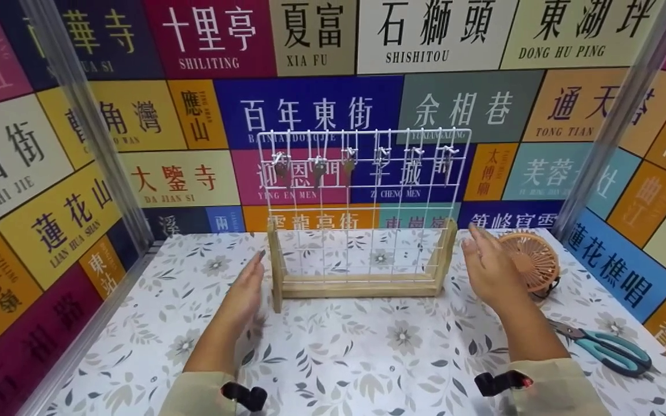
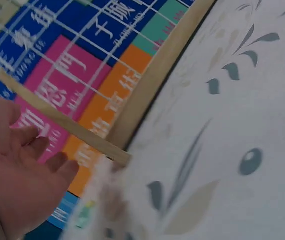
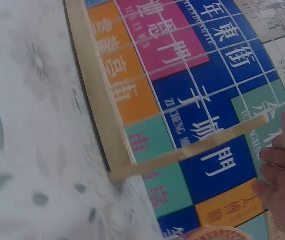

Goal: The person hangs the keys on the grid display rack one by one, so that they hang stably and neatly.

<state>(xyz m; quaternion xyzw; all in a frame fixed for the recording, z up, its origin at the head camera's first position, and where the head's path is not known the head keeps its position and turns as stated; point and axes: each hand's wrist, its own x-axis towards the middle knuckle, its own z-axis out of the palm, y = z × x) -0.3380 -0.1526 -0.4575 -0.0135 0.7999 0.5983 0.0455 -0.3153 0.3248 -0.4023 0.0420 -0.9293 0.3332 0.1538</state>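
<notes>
A white wire grid rack with a wooden base (image 1: pixel 362 288) stands upright on the table. Several keys (image 1: pixel 349 166) hang in a row from white hooks near its top. My left hand (image 1: pixel 244 293) is beside the rack's left wooden post (image 2: pixel 65 120), its fingers extended and holding nothing. On the other side, my right hand (image 1: pixel 494 267) is held near the right wooden post (image 3: pixel 197 149), palm facing inward and fingers relaxed. In both wrist views the fingers appear close to the posts with nothing in their grasp.
Right of the rack, partly behind my right hand, is a round orange fan (image 1: pixel 535 260). Scissors with teal and black handles (image 1: pixel 616 351) lie at the right. A floral cloth (image 1: pixel 333 352) covers the table, with colourful sign-printed panels (image 1: pixel 310 110) around it.
</notes>
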